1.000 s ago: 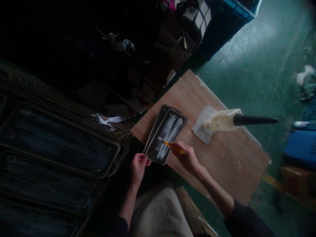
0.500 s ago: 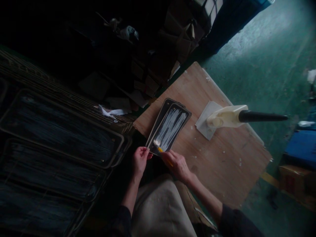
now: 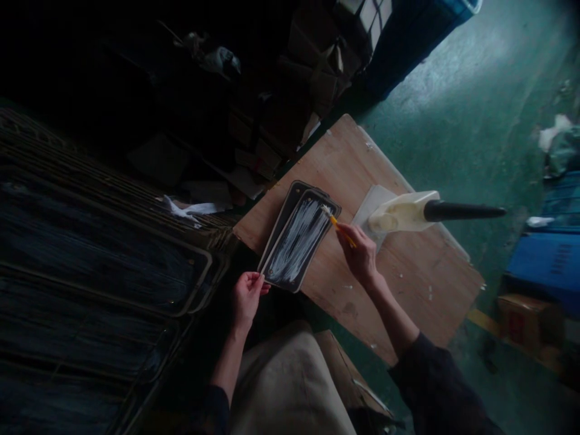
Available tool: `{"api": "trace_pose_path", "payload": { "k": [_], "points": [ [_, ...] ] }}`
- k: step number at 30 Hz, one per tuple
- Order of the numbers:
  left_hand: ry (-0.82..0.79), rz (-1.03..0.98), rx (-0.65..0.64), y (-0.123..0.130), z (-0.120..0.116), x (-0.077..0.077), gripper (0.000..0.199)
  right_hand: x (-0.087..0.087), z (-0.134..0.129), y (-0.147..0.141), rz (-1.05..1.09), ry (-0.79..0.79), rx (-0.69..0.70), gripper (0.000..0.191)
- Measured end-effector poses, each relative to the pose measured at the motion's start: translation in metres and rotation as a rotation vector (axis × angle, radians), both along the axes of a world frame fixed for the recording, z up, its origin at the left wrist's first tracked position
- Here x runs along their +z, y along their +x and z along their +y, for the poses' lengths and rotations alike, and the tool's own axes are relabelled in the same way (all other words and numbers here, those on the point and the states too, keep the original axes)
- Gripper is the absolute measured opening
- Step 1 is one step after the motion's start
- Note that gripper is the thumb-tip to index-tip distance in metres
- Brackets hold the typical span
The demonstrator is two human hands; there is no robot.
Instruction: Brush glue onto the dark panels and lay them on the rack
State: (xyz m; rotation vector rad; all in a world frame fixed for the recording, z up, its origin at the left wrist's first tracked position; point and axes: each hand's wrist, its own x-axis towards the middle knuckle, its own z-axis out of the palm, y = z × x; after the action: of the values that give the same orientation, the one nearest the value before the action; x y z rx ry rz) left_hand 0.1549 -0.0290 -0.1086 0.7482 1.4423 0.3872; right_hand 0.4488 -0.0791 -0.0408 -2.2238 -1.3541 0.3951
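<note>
My left hand (image 3: 248, 295) pinches the near left corner of a dark, round-cornered panel (image 3: 299, 238), whose face is streaked with a whitish coating. Under it lies another dark panel (image 3: 281, 219), offset to the left. Closed around the yellow handle of a brush (image 3: 336, 223), my right hand (image 3: 360, 251) holds the bristles against the streaked panel's far right end. To the right, a cream plastic bottle (image 3: 403, 211) with a long black nozzle (image 3: 464, 211) is on a pale sheet (image 3: 372, 202).
The panels lie on a wooden board (image 3: 408, 290) marked with white specks. Stacks of larger streaked panels (image 3: 95, 241) fill the left side. A white scrap (image 3: 190, 210) rests at their edge. A blue crate (image 3: 421, 42) stands behind; a blue bin (image 3: 544, 263) and a carton (image 3: 523, 320) are at right.
My right hand has carried the brush from the panel's near end to its far right end. My left hand keeps its pinch on the corner. The whole view has shifted slightly.
</note>
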Motion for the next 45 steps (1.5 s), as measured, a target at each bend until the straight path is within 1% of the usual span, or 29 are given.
{"api": "trace_pose_path", "payload": {
  "k": [2,3,4,6,8,10,12,14,16,19,21,23,25,27,30,32,34,36,37,38,42,44,45],
  "points": [
    [-0.010,-0.007,0.015,0.001,-0.001,0.001,0.035,-0.003,0.005,0.004,-0.097,-0.038,0.037,0.028],
    [-0.012,-0.006,0.021,0.001,-0.001,0.002,0.035,-0.004,0.003,0.000,-0.128,-0.070,0.065,0.028],
    [-0.013,-0.003,0.025,0.002,-0.001,0.002,0.035,-0.005,-0.001,-0.007,-0.146,-0.108,0.098,0.028],
    [-0.011,0.005,0.023,0.002,-0.002,0.003,0.035,-0.003,-0.017,-0.030,-0.136,-0.182,0.177,0.028],
    [-0.011,0.008,0.016,0.003,-0.002,0.003,0.035,0.004,-0.037,-0.060,-0.069,-0.236,0.254,0.027],
    [-0.016,0.011,0.017,0.003,-0.002,0.004,0.035,0.014,-0.055,-0.089,0.044,-0.268,0.321,0.026],
    [-0.020,0.015,0.024,0.004,-0.001,0.005,0.035,0.025,-0.068,-0.111,0.167,-0.283,0.352,0.024],
    [-0.018,0.020,0.027,0.004,-0.001,0.006,0.036,0.032,-0.073,-0.124,0.278,-0.268,0.343,0.022],
    [-0.017,0.021,0.022,0.004,-0.001,0.005,0.037,0.036,-0.072,-0.127,0.382,-0.232,0.326,0.021],
    [-0.029,0.012,0.016,0.003,-0.001,0.003,0.039,0.033,-0.059,-0.116,0.524,-0.174,0.292,0.021],
    [-0.035,0.010,0.012,0.002,-0.001,0.002,0.040,0.025,-0.047,-0.099,0.577,-0.149,0.273,0.021],
    [-0.033,0.011,0.006,0.002,0.000,0.002,0.040,0.013,-0.033,-0.076,0.581,-0.129,0.260,0.021],
    [-0.028,0.008,-0.001,0.002,0.001,0.002,0.040,0.001,-0.017,-0.049,0.534,-0.089,0.223,0.022],
    [-0.031,0.004,-0.001,0.002,0.002,0.003,0.040,-0.006,0.000,-0.022,0.436,-0.011,0.149,0.023],
    [-0.042,-0.003,0.008,0.002,0.003,0.003,0.041,-0.008,0.019,0.003,0.262,0.088,0.054,0.023],
    [-0.053,-0.001,0.012,0.002,0.003,0.004,0.041,-0.006,0.028,0.007,0.168,0.112,0.043,0.023],
    [-0.066,-0.005,0.014,0.003,0.005,0.005,0.040,-0.006,0.034,0.005,0.111,0.104,0.115,0.023],
    [-0.083,-0.012,0.018,0.003,0.006,0.007,0.041,-0.008,0.038,0.006,0.088,0.077,0.214,0.023],
    [-0.093,-0.016,0.021,0.004,0.007,0.008,0.041,-0.010,0.039,0.008,0.078,0.065,0.240,0.023],
    [-0.104,-0.018,0.025,0.004,0.008,0.009,0.041,-0.012,0.039,0.011,0.064,0.059,0.235,0.023],
    [-0.131,-0.021,0.043,0.006,0.008,0.014,0.040,-0.016,0.030,0.024,0.003,0.057,0.093,0.023],
    [-0.129,-0.020,0.051,0.006,0.007,0.016,0.039,-0.015,0.019,0.019,-0.025,0.018,0.079,0.023],
    [-0.128,-0.020,0.051,0.006,0.007,0.017,0.039,-0.013,0.012,0.012,-0.035,-0.016,0.091,0.024]
  ]
}}
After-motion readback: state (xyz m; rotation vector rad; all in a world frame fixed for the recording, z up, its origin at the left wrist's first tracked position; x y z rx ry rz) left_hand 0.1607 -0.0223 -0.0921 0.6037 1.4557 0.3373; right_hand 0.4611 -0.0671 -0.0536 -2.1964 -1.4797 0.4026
